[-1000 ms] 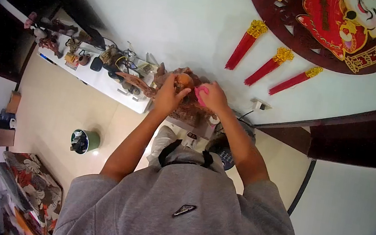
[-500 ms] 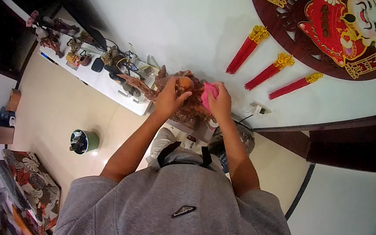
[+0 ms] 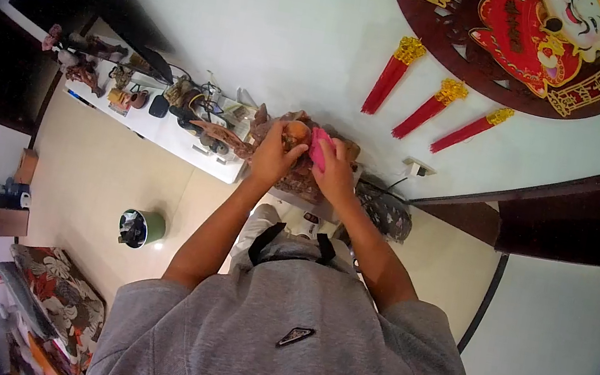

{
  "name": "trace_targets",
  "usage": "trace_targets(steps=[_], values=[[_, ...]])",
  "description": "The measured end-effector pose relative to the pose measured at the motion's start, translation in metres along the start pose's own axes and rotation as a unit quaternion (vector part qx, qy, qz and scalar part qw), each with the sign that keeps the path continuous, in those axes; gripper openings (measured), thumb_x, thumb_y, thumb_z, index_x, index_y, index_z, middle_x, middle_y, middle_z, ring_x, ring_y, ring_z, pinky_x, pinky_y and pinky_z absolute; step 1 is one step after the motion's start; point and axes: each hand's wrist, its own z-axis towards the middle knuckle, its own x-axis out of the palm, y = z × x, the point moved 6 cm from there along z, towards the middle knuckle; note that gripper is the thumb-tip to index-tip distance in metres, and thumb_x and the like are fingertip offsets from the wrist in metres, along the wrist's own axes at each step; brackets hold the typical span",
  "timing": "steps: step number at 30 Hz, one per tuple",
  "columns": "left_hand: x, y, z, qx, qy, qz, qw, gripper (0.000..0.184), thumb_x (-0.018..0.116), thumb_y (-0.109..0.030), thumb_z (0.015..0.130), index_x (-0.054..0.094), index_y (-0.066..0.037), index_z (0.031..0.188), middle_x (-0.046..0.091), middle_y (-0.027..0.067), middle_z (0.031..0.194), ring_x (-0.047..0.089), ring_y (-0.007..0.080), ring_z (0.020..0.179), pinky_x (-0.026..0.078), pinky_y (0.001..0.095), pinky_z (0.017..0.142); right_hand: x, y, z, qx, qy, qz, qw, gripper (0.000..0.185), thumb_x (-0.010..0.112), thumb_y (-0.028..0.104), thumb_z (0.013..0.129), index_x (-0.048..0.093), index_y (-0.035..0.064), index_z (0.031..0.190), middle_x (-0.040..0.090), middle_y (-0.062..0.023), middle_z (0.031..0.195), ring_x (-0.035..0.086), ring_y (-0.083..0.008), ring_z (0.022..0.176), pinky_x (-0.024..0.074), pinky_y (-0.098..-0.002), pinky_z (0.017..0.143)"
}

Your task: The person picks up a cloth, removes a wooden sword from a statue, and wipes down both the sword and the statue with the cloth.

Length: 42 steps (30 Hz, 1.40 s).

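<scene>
A brown carved wooden ornament [image 3: 300, 185] stands in front of me at the end of the white cabinet. My left hand [image 3: 272, 158] grips its left side, with the thumb and fingers curved about a rounded orange part [image 3: 296, 131] near its top. A bright pink cloth [image 3: 318, 147] is bunched in my right hand [image 3: 334, 173], whose fingers are closed over it. The cloth lies against the carving just right of the orange part. My left fingertips are partly hidden.
To the left a long white cabinet [image 3: 223, 168] carries cables, small ornaments and a black screen [image 3: 132, 30]. A green bin [image 3: 154, 227] stands on the floor. On the wall hangs a round decoration [image 3: 484, 67] with red tassels [image 3: 417, 117], above a socket [image 3: 419, 169].
My right hand and the pink cloth have moved left across the carving, closer to the orange part and my left hand. The left hand stays at about the same place.
</scene>
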Motion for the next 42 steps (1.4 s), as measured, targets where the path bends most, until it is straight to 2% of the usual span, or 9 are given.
trace_targets(steps=[9, 11, 17, 20, 23, 26, 29, 35, 42], values=[[-0.011, -0.011, 0.018, 0.049, 0.067, 0.030, 0.996, 0.063, 0.077, -0.021, 0.080, 0.044, 0.001, 0.128, 0.058, 0.0241, 0.119, 0.059, 0.0384, 0.110, 0.047, 0.0432, 0.094, -0.047, -0.007, -0.018, 0.100, -0.216, -0.062, 0.969, 0.032, 0.068, 0.010, 0.073, 0.061, 0.0040, 0.104, 0.055, -0.0176, 0.118, 0.050, -0.0398, 0.115, 0.0416, -0.0483, 0.099], [-0.011, -0.014, 0.016, 0.167, 0.034, 0.012, 0.985, 0.066, 0.076, -0.019, 0.080, 0.042, 0.003, 0.132, 0.053, 0.0262, 0.125, 0.055, 0.0400, 0.117, 0.045, 0.0433, 0.098, -0.034, 0.005, -0.016, 0.050, -0.192, -0.082, 0.977, 0.033, 0.067, 0.010, 0.074, 0.062, 0.0042, 0.105, 0.055, -0.0171, 0.120, 0.050, -0.0401, 0.114, 0.0403, -0.0501, 0.100], [-0.007, -0.003, 0.017, 0.121, 0.116, -0.030, 0.985, 0.072, 0.075, -0.014, 0.079, 0.036, 0.003, 0.137, 0.046, 0.0256, 0.137, 0.047, 0.0405, 0.127, 0.042, 0.0435, 0.105, 0.030, 0.012, -0.032, 0.077, -0.139, -0.090, 0.983, 0.038, 0.065, 0.007, 0.078, 0.063, 0.0043, 0.116, 0.048, -0.0174, 0.133, 0.048, -0.0430, 0.115, 0.0404, -0.0511, 0.101], [-0.004, 0.007, 0.015, 0.160, 0.134, -0.037, 0.977, 0.076, 0.074, -0.012, 0.079, 0.032, 0.000, 0.142, 0.042, 0.0237, 0.143, 0.047, 0.0386, 0.129, 0.043, 0.0434, 0.105, 0.026, 0.034, -0.029, 0.081, -0.105, -0.129, 0.983, 0.043, 0.065, 0.007, 0.080, 0.061, 0.0070, 0.123, 0.049, -0.0194, 0.126, 0.048, -0.0435, 0.115, 0.0459, -0.0500, 0.096], [-0.019, -0.009, 0.009, 0.033, 0.209, 0.007, 0.977, 0.081, 0.072, -0.009, 0.080, 0.027, -0.003, 0.146, 0.039, 0.0217, 0.148, 0.046, 0.0369, 0.132, 0.043, 0.0437, 0.105, 0.034, 0.036, -0.038, 0.114, -0.075, -0.216, 0.967, 0.050, 0.065, 0.009, 0.081, 0.057, 0.0111, 0.130, 0.050, -0.0195, 0.117, 0.050, -0.0417, 0.112, 0.0512, -0.0485, 0.088], [-0.016, 0.001, 0.007, 0.086, 0.205, 0.008, 0.975, 0.085, 0.072, -0.008, 0.080, 0.022, -0.004, 0.149, 0.040, 0.0219, 0.147, 0.046, 0.0363, 0.132, 0.044, 0.0446, 0.104, 0.040, 0.030, -0.046, 0.175, -0.017, -0.216, 0.960, 0.056, 0.067, 0.012, 0.081, 0.053, 0.0146, 0.135, 0.050, -0.0181, 0.111, 0.053, -0.0409, 0.108, 0.0534, -0.0473, 0.081], [-0.015, 0.005, 0.007, 0.153, 0.152, 0.020, 0.976, 0.079, 0.071, -0.012, 0.082, 0.027, -0.005, 0.147, 0.040, 0.0228, 0.146, 0.053, 0.0419, 0.122, 0.050, 0.0451, 0.094, 0.037, 0.035, -0.049, 0.145, -0.084, -0.230, 0.959, 0.056, 0.067, 0.013, 0.081, 0.053, 0.0161, 0.134, 0.053, -0.0170, 0.106, 0.058, -0.0384, 0.097, 0.0527, -0.0461, 0.076], [-0.028, -0.010, 0.006, 0.227, 0.144, -0.043, 0.962, 0.077, 0.068, -0.002, 0.082, 0.028, -0.003, 0.148, 0.039, 0.0225, 0.147, 0.038, 0.0409, 0.136, 0.033, 0.0441, 0.114, 0.036, 0.008, -0.070, 0.266, -0.138, -0.224, 0.927, 0.052, 0.066, 0.012, 0.081, 0.055, 0.0136, 0.132, 0.053, -0.0184, 0.106, 0.059, -0.0385, 0.093, 0.0522, -0.0471, 0.079], [-0.027, -0.012, 0.009, 0.262, 0.147, -0.007, 0.954, 0.072, 0.066, -0.003, 0.083, 0.032, -0.003, 0.146, 0.033, 0.0235, 0.151, 0.034, 0.0415, 0.138, 0.031, 0.0446, 0.114, 0.037, 0.046, -0.047, 0.181, -0.140, -0.173, 0.958, 0.047, 0.066, 0.012, 0.081, 0.057, 0.0118, 0.127, 0.055, -0.0184, 0.109, 0.059, -0.0388, 0.098, 0.0519, -0.0463, 0.083]])
